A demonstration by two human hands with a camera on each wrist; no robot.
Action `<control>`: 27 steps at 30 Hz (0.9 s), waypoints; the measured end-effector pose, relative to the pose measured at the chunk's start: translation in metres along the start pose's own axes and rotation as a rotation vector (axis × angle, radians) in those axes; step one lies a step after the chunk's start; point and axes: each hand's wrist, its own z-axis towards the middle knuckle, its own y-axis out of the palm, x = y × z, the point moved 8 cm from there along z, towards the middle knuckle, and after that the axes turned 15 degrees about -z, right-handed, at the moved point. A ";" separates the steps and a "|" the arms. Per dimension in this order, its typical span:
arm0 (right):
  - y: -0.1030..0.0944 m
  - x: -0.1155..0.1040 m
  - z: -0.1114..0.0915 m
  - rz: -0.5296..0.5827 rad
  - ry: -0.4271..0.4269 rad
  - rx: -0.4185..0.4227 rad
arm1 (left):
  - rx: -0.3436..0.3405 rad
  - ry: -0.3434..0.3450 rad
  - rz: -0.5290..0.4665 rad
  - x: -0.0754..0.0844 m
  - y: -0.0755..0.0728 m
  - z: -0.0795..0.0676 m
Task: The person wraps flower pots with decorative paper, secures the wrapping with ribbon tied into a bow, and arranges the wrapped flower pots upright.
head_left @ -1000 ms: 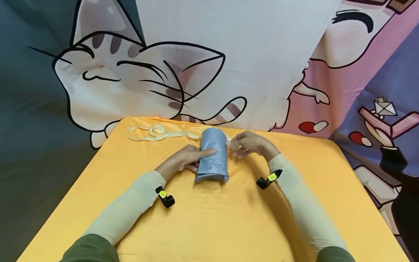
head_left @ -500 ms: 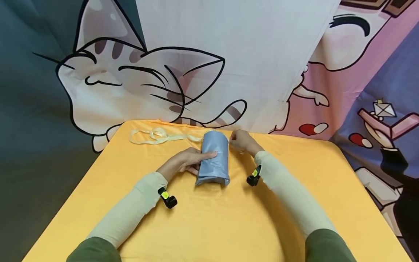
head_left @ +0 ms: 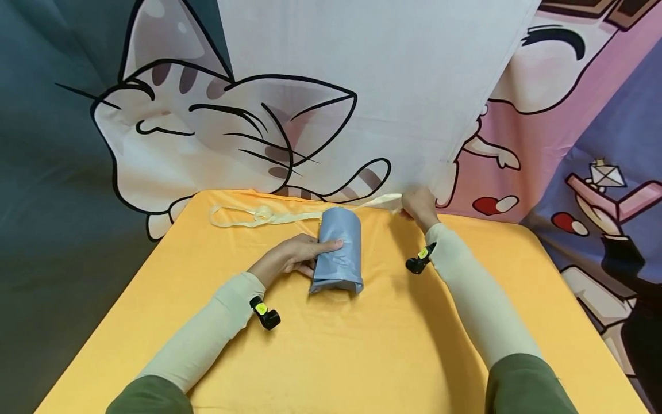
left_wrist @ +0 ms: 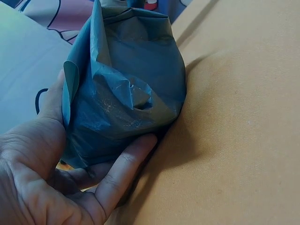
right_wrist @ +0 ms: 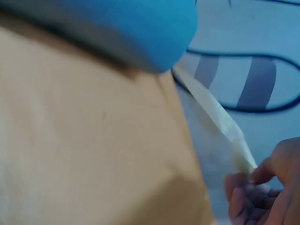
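Note:
A cylinder-shaped package in blue-grey wrapping (head_left: 338, 247) lies on the table in the head view, its near end folded over. My left hand (head_left: 297, 253) grips its left side, thumb across the top and fingers underneath. In the left wrist view, the folded, creased end of the package (left_wrist: 136, 70) faces the camera. My right hand (head_left: 420, 207) pinches one end of a pale cream ribbon (head_left: 385, 199) beyond the package, to the right. The right wrist view shows that ribbon (right_wrist: 220, 117) stretched from behind the package to the thumb and fingers (right_wrist: 262, 171).
The rest of the ribbon (head_left: 227, 224) lies in loops on the yellow-covered table (head_left: 320, 356), left of the package. Behind the table's far edge hangs a cloth backdrop (head_left: 393, 86) with a cartoon cat.
My right hand has come to the package's far right side, taken hold of the ribbon and drawn it out to the right. The ribbon's loops have tightened; the left hand stays put.

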 end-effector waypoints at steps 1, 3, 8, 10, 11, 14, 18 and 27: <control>0.000 0.007 0.000 -0.041 -0.004 -0.013 | 0.000 0.000 0.003 0.000 0.000 0.000; 0.000 0.022 0.001 -0.118 -0.012 -0.042 | -0.003 0.002 0.005 -0.001 0.000 0.001; -0.001 0.058 0.018 -0.284 -0.108 -0.112 | 0.010 -0.003 0.014 -0.001 -0.001 0.000; -0.004 0.064 0.018 -0.330 -0.143 -0.143 | 0.020 -0.003 0.017 -0.001 -0.001 0.000; -0.006 0.067 0.016 -0.346 -0.159 -0.159 | 0.023 -0.002 0.019 0.000 -0.001 -0.001; -0.015 0.075 0.010 -0.377 -0.204 -0.187 | 0.021 0.004 0.016 0.000 -0.001 0.000; -0.032 0.081 -0.004 -0.461 -0.252 -0.155 | 0.008 0.004 0.007 0.000 -0.001 0.001; -0.078 0.109 -0.008 -0.633 -0.222 -0.002 | 0.015 -0.002 0.004 -0.001 -0.002 0.001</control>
